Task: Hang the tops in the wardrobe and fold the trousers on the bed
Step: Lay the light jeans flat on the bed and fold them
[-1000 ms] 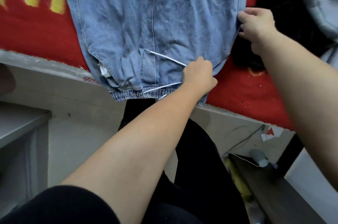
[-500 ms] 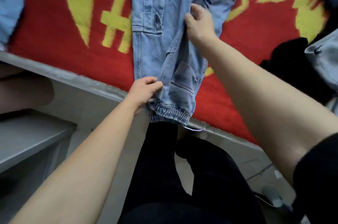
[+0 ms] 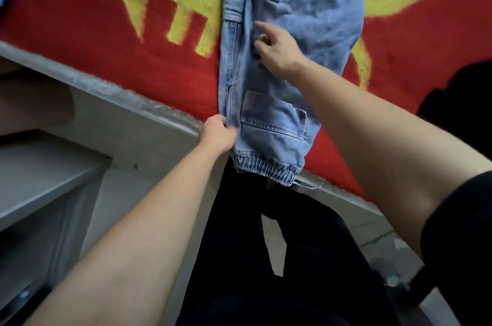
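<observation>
Running off the top edge, the jeans hide their waist end, and motion blur softens the right grip, so I cannot tell whether it pinches cloth or only touches it; one finger is stretched out over the denim and the others are bent. The left grip is clenched on the side seam. The jeans lie flat on the bed's red blanket, legs doubled together, long axis running from the left grip away past the right grip. The cuff points toward the person and hangs just below the left grip, over the grey bed rail, with a thin white cord trailing from it. A patch pocket sits beside the left grip, between the two grips, lying flat; its contents cannot be seen. Well out past the right grip, a black garment is cut off by the frame.
</observation>
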`<control>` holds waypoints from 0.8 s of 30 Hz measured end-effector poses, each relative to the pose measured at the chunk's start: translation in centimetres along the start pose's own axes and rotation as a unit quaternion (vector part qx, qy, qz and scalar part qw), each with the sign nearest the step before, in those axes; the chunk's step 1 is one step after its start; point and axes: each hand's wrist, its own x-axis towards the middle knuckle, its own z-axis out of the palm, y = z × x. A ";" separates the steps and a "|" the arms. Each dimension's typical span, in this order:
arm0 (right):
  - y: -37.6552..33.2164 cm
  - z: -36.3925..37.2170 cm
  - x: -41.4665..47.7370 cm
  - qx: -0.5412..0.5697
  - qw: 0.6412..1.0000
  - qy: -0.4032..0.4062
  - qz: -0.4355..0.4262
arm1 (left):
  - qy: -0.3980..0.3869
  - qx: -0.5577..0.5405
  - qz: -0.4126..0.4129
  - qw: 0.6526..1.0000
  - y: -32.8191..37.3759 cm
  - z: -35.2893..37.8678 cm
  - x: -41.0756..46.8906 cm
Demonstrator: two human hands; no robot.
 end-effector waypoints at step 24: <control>10.7 -4.3 -5.9 0.120 0.967 0.125 0.185 | 0.163 0.028 0.044 0.985 5.4 -0.3 1.6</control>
